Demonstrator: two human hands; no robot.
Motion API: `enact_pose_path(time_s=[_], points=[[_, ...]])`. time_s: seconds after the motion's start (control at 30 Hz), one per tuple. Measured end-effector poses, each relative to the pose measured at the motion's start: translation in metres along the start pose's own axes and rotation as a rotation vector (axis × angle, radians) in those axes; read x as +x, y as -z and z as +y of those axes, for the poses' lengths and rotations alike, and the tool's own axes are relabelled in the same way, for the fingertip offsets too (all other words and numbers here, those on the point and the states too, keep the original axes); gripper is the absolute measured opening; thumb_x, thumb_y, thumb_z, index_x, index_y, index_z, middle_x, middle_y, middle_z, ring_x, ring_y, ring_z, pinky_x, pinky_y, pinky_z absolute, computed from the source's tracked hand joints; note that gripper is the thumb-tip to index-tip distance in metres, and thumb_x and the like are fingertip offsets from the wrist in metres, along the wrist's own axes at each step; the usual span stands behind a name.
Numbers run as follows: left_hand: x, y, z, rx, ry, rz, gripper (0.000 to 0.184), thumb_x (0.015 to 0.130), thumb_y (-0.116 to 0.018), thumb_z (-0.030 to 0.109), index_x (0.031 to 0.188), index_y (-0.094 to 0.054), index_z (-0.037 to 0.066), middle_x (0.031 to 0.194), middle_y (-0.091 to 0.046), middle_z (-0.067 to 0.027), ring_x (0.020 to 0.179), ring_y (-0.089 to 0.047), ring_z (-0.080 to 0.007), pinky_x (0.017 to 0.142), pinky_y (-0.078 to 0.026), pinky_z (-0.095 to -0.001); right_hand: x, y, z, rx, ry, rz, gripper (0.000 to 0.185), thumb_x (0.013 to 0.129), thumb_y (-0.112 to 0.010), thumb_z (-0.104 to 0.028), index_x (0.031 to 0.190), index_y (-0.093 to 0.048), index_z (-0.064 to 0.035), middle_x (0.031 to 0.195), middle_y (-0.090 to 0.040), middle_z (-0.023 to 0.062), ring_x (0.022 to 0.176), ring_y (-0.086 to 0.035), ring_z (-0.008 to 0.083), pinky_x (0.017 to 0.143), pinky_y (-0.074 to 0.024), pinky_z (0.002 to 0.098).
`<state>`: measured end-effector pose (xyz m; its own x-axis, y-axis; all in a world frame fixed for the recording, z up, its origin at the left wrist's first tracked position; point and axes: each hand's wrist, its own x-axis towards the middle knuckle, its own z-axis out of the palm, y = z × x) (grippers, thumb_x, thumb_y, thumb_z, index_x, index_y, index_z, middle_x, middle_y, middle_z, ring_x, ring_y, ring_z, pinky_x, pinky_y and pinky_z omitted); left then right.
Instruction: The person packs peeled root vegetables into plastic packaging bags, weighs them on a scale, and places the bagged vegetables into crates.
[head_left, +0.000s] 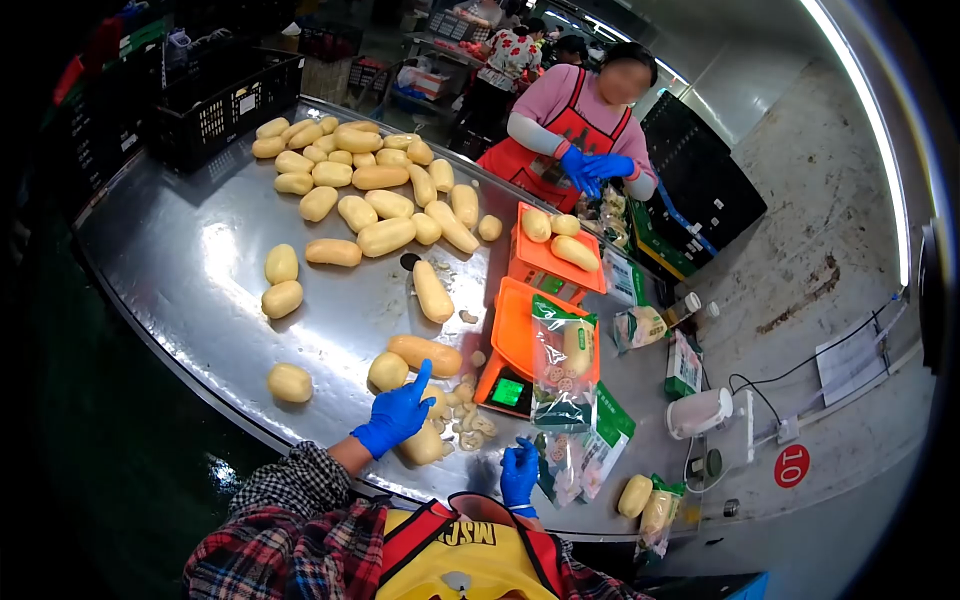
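Note:
My left hand (395,412), in a blue glove, hovers over or touches the peeled lotus roots by the table's near edge, index finger stretched out. Just beyond it lie a long lotus root (425,355) and a shorter, rounder one (388,371). Another lotus root (424,445) is partly covered by that hand. My right hand (520,475), also gloved, is beside the printed plastic bags (592,450), fingers partly bent and nothing visible in them. An orange scale (512,345) with a lit green display carries a bag (565,365) with lotus root inside.
Many lotus roots (385,237) spread over the metal table (190,270). Small trimmings (470,425) lie near my hands. A second orange scale (540,255) holds three roots. Across the table a co-worker (575,130) has blue gloved hands together. A black crate (230,105) stands at far left.

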<state>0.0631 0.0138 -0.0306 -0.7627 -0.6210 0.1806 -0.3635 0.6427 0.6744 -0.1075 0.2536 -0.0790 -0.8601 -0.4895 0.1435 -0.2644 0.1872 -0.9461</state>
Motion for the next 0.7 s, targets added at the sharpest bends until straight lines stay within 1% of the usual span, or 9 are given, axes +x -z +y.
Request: enact_pose_path(time_s=[0.07, 0.17, 0.27, 0.3, 0.4, 0.5, 0.6, 0.7], points=[[0.002, 0.002, -0.003, -0.005, -0.01, -0.011, 0.081, 0.085, -0.06, 0.026, 0.15, -0.014, 0.01, 0.083, -0.062, -0.0159, 0.065, -0.062, -0.0325, 0.056, -0.048, -0.0457, -0.007, -0.011, -0.001, -0.096, 0.015, -0.072, 0.025, 0.087, -0.063, -0.012, 0.111, -0.059, -0.0055, 0.082, -0.06, 0.0054, 0.069, -0.057, 0.0127, 0.065, -0.0487, 0.0272], [0.003, 0.005, -0.009, 0.003, -0.029, -0.025, 0.081, 0.085, -0.061, 0.027, 0.15, -0.015, 0.01, 0.082, -0.062, -0.0159, 0.065, -0.062, -0.0327, 0.056, -0.048, -0.0463, -0.01, -0.028, -0.011, -0.277, 0.108, -0.179, 0.029, 0.086, -0.065, -0.014, 0.113, -0.058, -0.0058, 0.088, -0.06, 0.0067, 0.071, -0.059, 0.0144, 0.065, -0.0496, 0.0271], [0.004, 0.009, -0.018, 0.047, -0.049, -0.028, 0.08, 0.084, -0.061, 0.028, 0.149, -0.018, 0.01, 0.083, -0.061, -0.0161, 0.066, -0.061, -0.0325, 0.056, -0.047, -0.0461, -0.01, -0.049, -0.031, -0.282, 0.217, -0.174, 0.028, 0.086, -0.066, -0.012, 0.113, -0.06, -0.0088, 0.092, -0.061, 0.0066, 0.074, -0.061, 0.0155, 0.063, -0.0502, 0.0271], [0.003, 0.01, -0.02, 0.065, -0.054, -0.026, 0.08, 0.084, -0.062, 0.028, 0.149, -0.019, 0.009, 0.083, -0.061, -0.0161, 0.066, -0.061, -0.0323, 0.056, -0.047, -0.046, -0.009, -0.052, -0.027, -0.278, 0.198, -0.211, 0.032, 0.086, -0.066, -0.013, 0.117, -0.059, -0.0093, 0.098, -0.06, 0.0067, 0.078, -0.062, 0.0157, 0.064, -0.0508, 0.0273], [0.001, 0.023, -0.024, 0.073, -0.063, -0.027, 0.078, 0.083, -0.063, 0.028, 0.147, -0.024, 0.006, 0.084, -0.061, -0.0163, 0.071, -0.061, -0.0321, 0.061, -0.048, -0.0456, -0.01, -0.065, -0.034, -0.322, 0.223, -0.242, 0.034, 0.085, -0.067, -0.013, 0.118, -0.059, -0.0093, 0.099, -0.06, 0.0073, 0.079, -0.062, 0.0161, 0.065, -0.0515, 0.0277], [0.0, 0.032, -0.033, 0.073, -0.042, -0.056, 0.078, 0.081, -0.065, 0.029, 0.145, -0.027, 0.004, 0.093, -0.061, -0.0173, 0.085, -0.06, -0.0332, 0.074, -0.047, -0.0452, -0.012, -0.077, -0.044, -0.304, 0.214, -0.308, 0.036, 0.084, -0.068, -0.016, 0.118, -0.058, -0.0072, 0.096, -0.059, 0.0082, 0.082, -0.062, 0.0172, 0.067, -0.0515, 0.0283], [-0.01, 0.025, -0.049, 0.13, -0.198, 0.127, 0.079, 0.08, -0.067, 0.027, 0.145, -0.028, 0.005, 0.106, -0.059, -0.0163, 0.095, -0.056, -0.0346, 0.085, -0.043, -0.045, -0.008, -0.089, -0.044, -0.305, 0.251, -0.423, 0.04, 0.082, -0.07, -0.014, 0.12, -0.057, -0.0074, 0.099, -0.058, 0.0093, 0.082, -0.061, 0.0179, 0.068, -0.0518, 0.0288], [-0.021, 0.037, -0.046, 0.086, -0.178, 0.019, 0.082, 0.076, -0.069, 0.03, 0.144, -0.031, 0.004, 0.119, -0.052, -0.0159, 0.107, -0.051, -0.0338, 0.094, -0.038, -0.0442, -0.005, -0.1, -0.043, -0.301, 0.279, -0.503, 0.043, 0.081, -0.071, -0.013, 0.12, -0.056, -0.0072, 0.101, -0.057, 0.01, 0.083, -0.06, 0.019, 0.069, -0.0512, 0.0295]])
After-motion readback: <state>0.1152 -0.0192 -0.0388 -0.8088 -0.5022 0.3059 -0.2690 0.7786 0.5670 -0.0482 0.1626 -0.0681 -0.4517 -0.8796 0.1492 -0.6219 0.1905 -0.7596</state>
